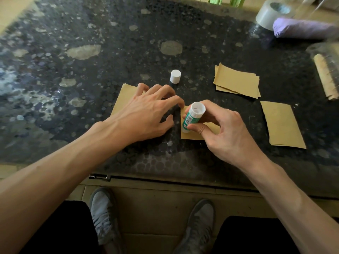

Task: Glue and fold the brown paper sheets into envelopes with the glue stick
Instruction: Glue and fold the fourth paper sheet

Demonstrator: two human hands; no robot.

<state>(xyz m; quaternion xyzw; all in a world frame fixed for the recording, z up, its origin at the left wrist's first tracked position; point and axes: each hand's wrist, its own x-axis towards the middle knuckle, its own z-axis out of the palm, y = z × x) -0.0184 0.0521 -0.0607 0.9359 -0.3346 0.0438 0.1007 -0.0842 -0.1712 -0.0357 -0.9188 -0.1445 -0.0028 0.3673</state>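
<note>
**Glue stick uncapped, sheet pinned: gluing step in hand**

L to R. The left hand (pixel 146 110) lies spread, fingers apart and lightly arched. It holds nothing; its tips press on a brown paper sheet (pixel 124 96) at mid tabletop (pixel 91 52), nearer the near edge. Just beyond the fingers the white cap (pixel 175 76) stands upright, off the stick.

Next, the glue stick (pixel 192 116) is tilted, w/ its hollow-rimmed end toward the camera and its low end at the brown paper (pixel 190 135) below. The right hand (pixel 220 132) is clamped on it, thumb and fingers curled round the barrel. Can't tell if this paper and the one under the left hand are one sheet or two; dark tabletop or shadow shows between.

Toward the right edge are a loose stack of sheets (pixel 237 81) and, nearer, a folded pile (pixel 282 123), prob. finished envelopes. A tape roll (pixel 271 13) sits at the far right corner.

Judgement: this is the gluing step for the current sheet, w/ some already done. Next the glue end needs to be run along the flap edge while the left hand keeps the paper from sliding, then the fold made and pressed.
</note>
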